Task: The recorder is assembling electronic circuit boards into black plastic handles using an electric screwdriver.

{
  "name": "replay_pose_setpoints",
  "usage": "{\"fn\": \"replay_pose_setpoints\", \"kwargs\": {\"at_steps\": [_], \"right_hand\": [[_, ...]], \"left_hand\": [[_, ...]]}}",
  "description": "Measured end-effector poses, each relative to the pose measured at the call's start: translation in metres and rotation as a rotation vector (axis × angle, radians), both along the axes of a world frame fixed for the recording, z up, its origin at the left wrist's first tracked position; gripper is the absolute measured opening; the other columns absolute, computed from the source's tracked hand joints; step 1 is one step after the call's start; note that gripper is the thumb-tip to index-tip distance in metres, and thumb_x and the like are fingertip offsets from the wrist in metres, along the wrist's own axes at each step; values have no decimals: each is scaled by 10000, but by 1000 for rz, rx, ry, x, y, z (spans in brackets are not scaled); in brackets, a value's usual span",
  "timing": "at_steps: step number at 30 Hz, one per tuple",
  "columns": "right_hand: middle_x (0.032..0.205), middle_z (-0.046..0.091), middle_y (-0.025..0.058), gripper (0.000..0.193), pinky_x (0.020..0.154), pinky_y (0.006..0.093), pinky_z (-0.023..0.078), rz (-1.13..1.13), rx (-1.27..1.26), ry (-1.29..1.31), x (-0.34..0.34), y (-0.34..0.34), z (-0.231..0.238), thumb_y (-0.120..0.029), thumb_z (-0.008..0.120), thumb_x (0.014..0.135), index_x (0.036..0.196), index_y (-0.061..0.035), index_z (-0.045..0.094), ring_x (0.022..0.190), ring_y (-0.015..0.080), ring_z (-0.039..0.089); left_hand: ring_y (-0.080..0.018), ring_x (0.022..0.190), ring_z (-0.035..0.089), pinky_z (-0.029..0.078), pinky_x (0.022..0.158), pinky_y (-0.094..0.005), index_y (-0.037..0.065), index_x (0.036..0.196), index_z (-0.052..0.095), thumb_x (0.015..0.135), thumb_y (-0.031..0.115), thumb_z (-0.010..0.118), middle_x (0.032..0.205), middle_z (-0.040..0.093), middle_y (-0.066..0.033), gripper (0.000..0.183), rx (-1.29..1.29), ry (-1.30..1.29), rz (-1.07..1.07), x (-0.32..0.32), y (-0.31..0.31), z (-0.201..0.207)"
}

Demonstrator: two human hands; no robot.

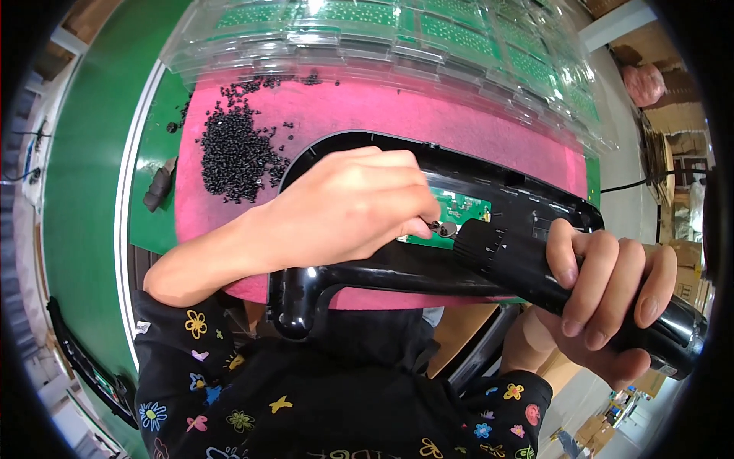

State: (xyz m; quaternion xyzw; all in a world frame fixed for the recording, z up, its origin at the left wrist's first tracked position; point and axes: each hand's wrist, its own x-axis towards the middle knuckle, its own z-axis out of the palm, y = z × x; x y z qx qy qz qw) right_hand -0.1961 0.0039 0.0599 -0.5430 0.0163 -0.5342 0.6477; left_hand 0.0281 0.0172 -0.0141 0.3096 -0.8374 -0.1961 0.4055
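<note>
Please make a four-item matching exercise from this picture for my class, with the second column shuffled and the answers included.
1. Small black pieces
2. Circuit board
3. Black cylindrical tool
4. Left hand

A. Gripped in the right hand
B. Green, inside the black shell
C. Fingertips close to the tool's front end
D. Heaped on the pink mat

Pairs: 1-D, 2-B, 3-A, 4-C
</note>
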Motion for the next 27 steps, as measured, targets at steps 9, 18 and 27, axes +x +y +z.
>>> {"fn": "replay_pose_setpoints", "kwargs": {"at_steps": [9,18,27], "right_hand": [[697,522,-13,396,678,306,391,-237,-38,349,-25,-28,5,-327,715,815,1020,-98,464,598,125,489],[672,486,8,367,715,333,434,-196,48,404,-31,-36,-15,-272,687,830,1028,-64,459,605,140,484],[653,468,2,373,548,282,347,-192,27,426,-18,-41,-17,-295,693,827,981,-60,448,537,119,442]], "left_hand": [[-224,785,604,527,666,-332,38,862,635,781,132,717,872,665,-25,149,89,-81,-40,3,-1,-1],[-232,870,634,506,746,-347,56,926,618,816,121,672,1012,671,-22,139,250,-291,-30,1,8,-4],[-310,754,650,502,602,-393,4,857,554,793,-25,565,837,640,-100,71,396,-222,-5,-2,7,3]]}}
